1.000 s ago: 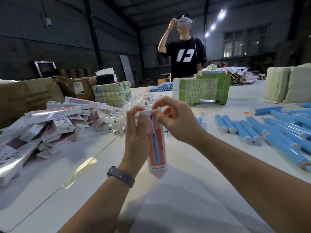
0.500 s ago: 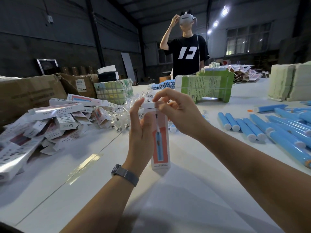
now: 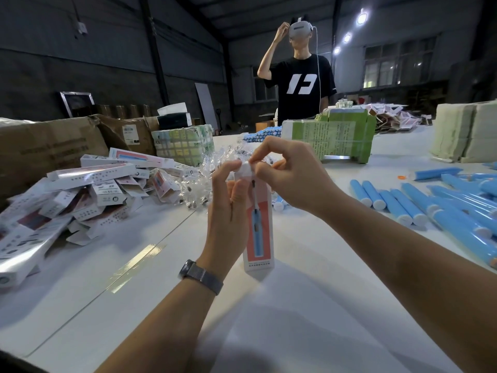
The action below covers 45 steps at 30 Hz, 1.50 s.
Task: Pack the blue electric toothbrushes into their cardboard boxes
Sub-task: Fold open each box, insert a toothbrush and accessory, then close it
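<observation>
- The cardboard box stands upright at frame centre, its lower end on the white table.
- My left hand grips its side; my right hand pinches its top flap.
- Blue toothbrushes lie at right, boxes piled at left.

dark warehouse walls, ceiling lights, windows

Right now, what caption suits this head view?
Both hands close the top flap of an upright toothbrush box.
</observation>
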Each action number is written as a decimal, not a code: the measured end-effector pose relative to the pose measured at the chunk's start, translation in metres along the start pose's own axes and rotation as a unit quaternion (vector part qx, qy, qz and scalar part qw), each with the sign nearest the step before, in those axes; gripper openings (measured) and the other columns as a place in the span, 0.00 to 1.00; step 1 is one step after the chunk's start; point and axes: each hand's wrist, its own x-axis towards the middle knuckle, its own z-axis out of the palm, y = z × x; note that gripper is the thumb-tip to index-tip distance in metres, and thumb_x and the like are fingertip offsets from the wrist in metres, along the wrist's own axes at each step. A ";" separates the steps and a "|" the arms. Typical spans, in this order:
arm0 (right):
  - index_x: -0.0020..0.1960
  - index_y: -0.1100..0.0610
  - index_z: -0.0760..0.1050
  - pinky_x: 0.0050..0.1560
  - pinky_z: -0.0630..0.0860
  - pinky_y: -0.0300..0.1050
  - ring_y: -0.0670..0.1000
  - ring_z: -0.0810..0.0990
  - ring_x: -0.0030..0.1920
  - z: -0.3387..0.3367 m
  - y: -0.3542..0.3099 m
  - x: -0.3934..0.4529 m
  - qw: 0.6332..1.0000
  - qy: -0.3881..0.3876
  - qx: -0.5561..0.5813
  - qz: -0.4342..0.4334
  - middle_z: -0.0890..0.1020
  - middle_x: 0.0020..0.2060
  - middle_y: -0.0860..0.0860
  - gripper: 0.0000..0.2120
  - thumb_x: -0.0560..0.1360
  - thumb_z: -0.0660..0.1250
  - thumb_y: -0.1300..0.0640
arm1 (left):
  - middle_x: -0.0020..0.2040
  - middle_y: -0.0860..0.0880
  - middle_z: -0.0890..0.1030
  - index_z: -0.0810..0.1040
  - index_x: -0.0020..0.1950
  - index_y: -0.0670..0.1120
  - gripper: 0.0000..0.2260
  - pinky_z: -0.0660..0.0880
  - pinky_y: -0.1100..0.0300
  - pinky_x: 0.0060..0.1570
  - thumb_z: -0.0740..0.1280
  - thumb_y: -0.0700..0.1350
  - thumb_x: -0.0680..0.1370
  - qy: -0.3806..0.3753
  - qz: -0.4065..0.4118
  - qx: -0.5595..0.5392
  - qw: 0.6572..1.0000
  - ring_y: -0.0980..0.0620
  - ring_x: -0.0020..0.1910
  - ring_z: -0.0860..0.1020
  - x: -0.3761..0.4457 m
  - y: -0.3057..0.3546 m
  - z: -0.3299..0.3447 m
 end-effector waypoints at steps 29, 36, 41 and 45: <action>0.45 0.51 0.81 0.33 0.81 0.52 0.55 0.80 0.31 -0.012 -0.004 0.008 0.999 -0.052 0.016 0.001 0.80 0.37 0.42 0.08 0.77 0.68 0.62 | 0.42 0.39 0.80 0.64 0.56 0.54 0.03 0.77 0.38 0.36 0.55 0.51 0.83 -0.005 -0.012 -0.010 1.000 0.39 0.39 0.81 0.001 0.005 -0.005; 0.42 0.50 0.80 0.32 0.79 0.40 0.42 0.82 0.34 -0.014 -0.007 0.009 0.995 -0.080 0.051 0.028 0.81 0.41 0.47 0.11 0.77 0.66 0.64 | 0.44 0.39 0.80 0.63 0.54 0.56 0.02 0.78 0.37 0.37 0.56 0.51 0.83 -0.002 -0.018 -0.010 1.000 0.38 0.41 0.81 0.001 0.009 -0.003; 0.41 0.48 0.81 0.34 0.81 0.41 0.46 0.84 0.41 -0.017 -0.004 0.009 0.992 -0.088 0.081 0.043 0.80 0.38 0.42 0.13 0.77 0.66 0.64 | 0.46 0.42 0.81 0.63 0.58 0.54 0.06 0.79 0.36 0.40 0.56 0.52 0.82 -0.010 -0.029 -0.033 0.999 0.41 0.42 0.82 -0.001 0.010 -0.002; 0.42 0.48 0.81 0.34 0.82 0.43 0.48 0.85 0.42 -0.016 -0.002 0.009 0.991 -0.089 0.088 0.044 0.81 0.39 0.42 0.11 0.78 0.67 0.63 | 0.47 0.40 0.81 0.62 0.59 0.53 0.06 0.79 0.37 0.41 0.55 0.50 0.82 -0.014 -0.032 -0.029 0.999 0.41 0.42 0.82 -0.001 0.008 -0.002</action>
